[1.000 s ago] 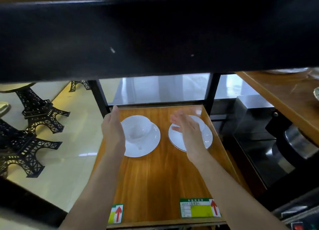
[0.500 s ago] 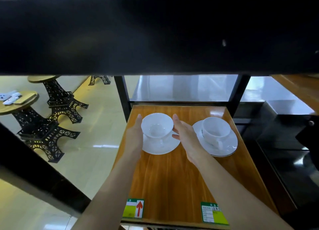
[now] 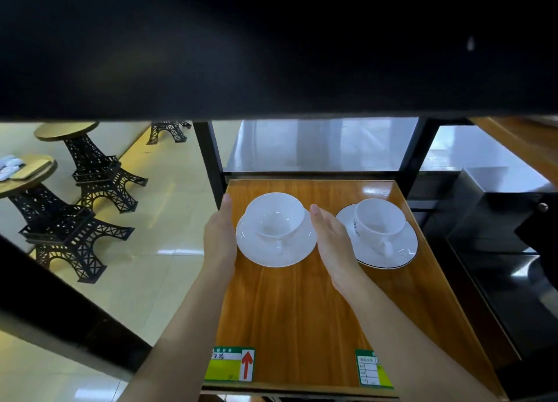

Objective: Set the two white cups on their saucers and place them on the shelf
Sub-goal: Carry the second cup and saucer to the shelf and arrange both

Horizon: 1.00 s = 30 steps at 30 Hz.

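Both grips flat beside left cup (image 3: 275, 220), second cup (image 3: 380, 222) just right.

Dim foreground, floor (image 3: 151, 235) glare, wide-angle edge warp

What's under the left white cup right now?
A plain white round saucer sits under the left white cup, on the brown wooden shelf. The cup covers the saucer's centre, so their contact cannot be seen.
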{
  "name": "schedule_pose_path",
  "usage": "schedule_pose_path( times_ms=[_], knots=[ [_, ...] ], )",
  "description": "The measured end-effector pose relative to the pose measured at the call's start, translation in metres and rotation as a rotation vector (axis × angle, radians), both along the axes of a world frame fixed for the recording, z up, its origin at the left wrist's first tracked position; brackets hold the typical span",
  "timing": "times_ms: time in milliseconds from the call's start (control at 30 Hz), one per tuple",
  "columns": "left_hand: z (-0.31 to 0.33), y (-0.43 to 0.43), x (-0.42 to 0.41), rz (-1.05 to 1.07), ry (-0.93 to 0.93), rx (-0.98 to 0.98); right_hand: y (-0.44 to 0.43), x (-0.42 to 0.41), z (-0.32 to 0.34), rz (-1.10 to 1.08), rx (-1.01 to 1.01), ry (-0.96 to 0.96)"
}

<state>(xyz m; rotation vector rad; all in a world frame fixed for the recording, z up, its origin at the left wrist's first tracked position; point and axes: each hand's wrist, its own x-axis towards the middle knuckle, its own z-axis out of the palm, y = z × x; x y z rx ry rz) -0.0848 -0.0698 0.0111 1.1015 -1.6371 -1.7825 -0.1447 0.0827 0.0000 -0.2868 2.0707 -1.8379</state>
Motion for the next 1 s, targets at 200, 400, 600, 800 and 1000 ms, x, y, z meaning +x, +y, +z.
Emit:
schedule_pose_path(
  times_ms=[200,400,600,800,1000],
  knots=[
    [-0.006,-0.003,0.006,0.097,-0.088,0.190,0.000,0.009,-0.019,-0.024,0.059,0.054],
    [-0.008,-0.007,0.010,0.034,-0.149,0.106,-0.002,0.008,-0.019,-0.054,0.090,0.070],
    [-0.016,-0.018,0.016,0.116,-0.103,0.077,-0.009,0.014,-0.024,-0.030,0.101,0.075],
    [-0.017,-0.020,0.020,0.170,-0.103,0.053,-0.013,0.016,-0.031,-0.021,0.108,0.090],
    [-0.019,-0.021,0.018,0.178,-0.120,0.043,-0.012,0.017,-0.030,-0.012,0.127,0.118]
  ],
)
